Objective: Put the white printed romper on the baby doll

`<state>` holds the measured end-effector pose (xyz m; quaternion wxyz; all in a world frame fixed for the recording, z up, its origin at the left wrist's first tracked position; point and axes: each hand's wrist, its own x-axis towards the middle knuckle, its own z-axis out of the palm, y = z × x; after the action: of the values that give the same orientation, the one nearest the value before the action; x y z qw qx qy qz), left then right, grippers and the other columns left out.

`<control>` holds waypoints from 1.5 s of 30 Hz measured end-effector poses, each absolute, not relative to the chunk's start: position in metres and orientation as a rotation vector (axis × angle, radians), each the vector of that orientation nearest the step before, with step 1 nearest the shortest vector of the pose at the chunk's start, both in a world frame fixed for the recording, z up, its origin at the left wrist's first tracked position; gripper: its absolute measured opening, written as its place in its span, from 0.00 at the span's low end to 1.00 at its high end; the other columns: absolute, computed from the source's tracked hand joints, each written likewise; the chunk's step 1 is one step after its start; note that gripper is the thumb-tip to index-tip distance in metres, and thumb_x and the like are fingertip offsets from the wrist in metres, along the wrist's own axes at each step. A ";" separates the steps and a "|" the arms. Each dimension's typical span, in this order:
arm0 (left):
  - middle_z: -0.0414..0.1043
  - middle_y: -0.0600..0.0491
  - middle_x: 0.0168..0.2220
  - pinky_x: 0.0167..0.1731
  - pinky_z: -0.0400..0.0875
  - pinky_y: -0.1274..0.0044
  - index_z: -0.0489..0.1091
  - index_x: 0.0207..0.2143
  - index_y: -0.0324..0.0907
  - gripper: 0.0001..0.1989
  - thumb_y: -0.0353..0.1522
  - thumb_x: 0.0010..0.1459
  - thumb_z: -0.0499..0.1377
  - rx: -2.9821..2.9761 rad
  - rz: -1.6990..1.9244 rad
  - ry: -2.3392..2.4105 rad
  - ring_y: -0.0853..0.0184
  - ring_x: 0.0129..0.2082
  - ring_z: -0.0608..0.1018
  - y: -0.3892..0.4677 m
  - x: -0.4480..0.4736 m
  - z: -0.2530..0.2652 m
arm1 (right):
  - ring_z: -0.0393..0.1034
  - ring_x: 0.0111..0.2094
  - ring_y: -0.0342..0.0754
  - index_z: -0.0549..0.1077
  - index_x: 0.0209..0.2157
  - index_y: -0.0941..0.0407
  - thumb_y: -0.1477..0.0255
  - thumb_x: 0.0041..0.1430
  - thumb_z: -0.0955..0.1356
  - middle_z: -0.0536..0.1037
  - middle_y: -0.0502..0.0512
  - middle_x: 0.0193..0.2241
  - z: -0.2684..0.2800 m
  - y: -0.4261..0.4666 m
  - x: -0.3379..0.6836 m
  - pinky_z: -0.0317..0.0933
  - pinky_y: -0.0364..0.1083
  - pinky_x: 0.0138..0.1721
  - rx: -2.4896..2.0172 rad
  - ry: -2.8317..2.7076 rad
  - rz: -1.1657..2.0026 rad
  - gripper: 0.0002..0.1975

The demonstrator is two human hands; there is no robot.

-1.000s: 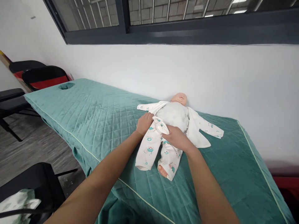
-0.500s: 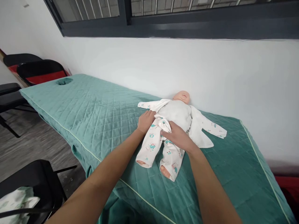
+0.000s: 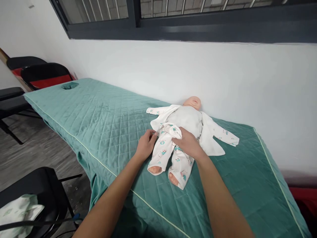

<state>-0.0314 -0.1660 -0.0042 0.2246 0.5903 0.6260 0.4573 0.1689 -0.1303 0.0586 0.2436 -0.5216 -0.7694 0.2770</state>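
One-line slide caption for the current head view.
Doll on a green quilted cover, white top open, right hand on its printed pants, left hand at their side.

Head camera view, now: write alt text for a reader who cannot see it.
A person's right hand is on, and the left hand beside, the printed white pants of a baby doll lying face up on a green quilted cover. Its white jacket is spread open. Behind are a white wall and dark-framed window; black chairs stand at left.
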 end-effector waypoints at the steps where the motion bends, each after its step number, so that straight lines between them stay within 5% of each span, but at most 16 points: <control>1: 0.72 0.55 0.30 0.32 0.65 0.75 0.68 0.47 0.42 0.16 0.42 0.65 0.51 1.611 1.228 1.668 0.67 0.30 0.72 -0.176 -0.033 -0.004 | 0.71 0.46 0.52 0.71 0.45 0.52 0.69 0.56 0.66 0.78 0.51 0.45 0.059 -0.131 0.169 0.60 0.46 0.44 -1.423 -2.102 0.757 0.14; 12: 0.62 0.58 0.25 0.26 0.62 0.79 0.70 0.49 0.43 0.17 0.41 0.63 0.54 1.561 1.186 1.410 0.71 0.24 0.67 -0.203 -0.035 -0.006 | 0.71 0.46 0.52 0.71 0.46 0.53 0.67 0.57 0.66 0.78 0.52 0.46 0.058 -0.130 0.170 0.61 0.47 0.45 -1.412 -2.136 0.755 0.15; 20: 0.73 0.57 0.28 0.32 0.65 0.77 0.70 0.47 0.45 0.13 0.37 0.63 0.53 1.700 1.277 1.631 0.69 0.28 0.73 -0.180 -0.029 -0.004 | 0.71 0.47 0.53 0.71 0.46 0.54 0.68 0.58 0.65 0.78 0.54 0.46 0.057 -0.127 0.172 0.61 0.47 0.46 -1.395 -2.131 0.759 0.14; 25: 0.70 0.59 0.25 0.30 0.64 0.78 0.71 0.44 0.44 0.12 0.37 0.61 0.54 1.650 1.327 1.615 0.70 0.25 0.71 -0.176 -0.030 -0.005 | 0.71 0.48 0.52 0.71 0.48 0.54 0.68 0.58 0.66 0.77 0.53 0.48 0.057 -0.127 0.174 0.61 0.48 0.49 -1.339 -2.083 0.850 0.16; 30: 0.73 0.55 0.29 0.31 0.65 0.77 0.72 0.41 0.41 0.13 0.39 0.61 0.55 1.465 1.449 1.531 0.69 0.29 0.72 -0.176 -0.035 -0.008 | 0.69 0.53 0.52 0.69 0.55 0.53 0.59 0.61 0.66 0.74 0.53 0.54 0.063 -0.131 0.178 0.61 0.49 0.54 -1.130 -2.060 1.053 0.23; 35: 0.70 0.56 0.27 0.33 0.68 0.77 0.72 0.39 0.41 0.11 0.38 0.59 0.57 1.343 1.585 1.420 0.70 0.28 0.72 -0.150 -0.029 0.017 | 0.70 0.50 0.53 0.77 0.46 0.55 0.50 0.65 0.58 0.79 0.55 0.47 0.065 -0.127 0.198 0.60 0.50 0.55 -1.196 -1.872 1.206 0.27; 40: 0.75 0.53 0.35 0.37 0.68 0.76 0.74 0.37 0.41 0.10 0.36 0.56 0.58 1.560 1.431 1.292 0.68 0.33 0.74 -0.094 -0.002 0.070 | 0.71 0.40 0.50 0.79 0.39 0.54 0.52 0.60 0.66 0.80 0.53 0.38 0.056 -0.117 0.215 0.63 0.46 0.42 -1.139 -1.416 1.279 0.21; 45: 0.76 0.54 0.32 0.35 0.65 0.77 0.77 0.34 0.41 0.12 0.40 0.57 0.59 1.954 0.746 0.937 0.67 0.34 0.74 -0.059 0.012 0.093 | 0.58 0.23 0.40 0.77 0.35 0.53 0.60 0.49 0.76 0.69 0.47 0.21 0.049 -0.110 0.215 0.50 0.41 0.25 -1.090 -1.104 1.271 0.14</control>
<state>0.0118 -0.0594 0.0935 0.4120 0.7769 0.3726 0.2964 0.2151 -0.1099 0.0494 0.5381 -0.4581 -0.4640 0.5341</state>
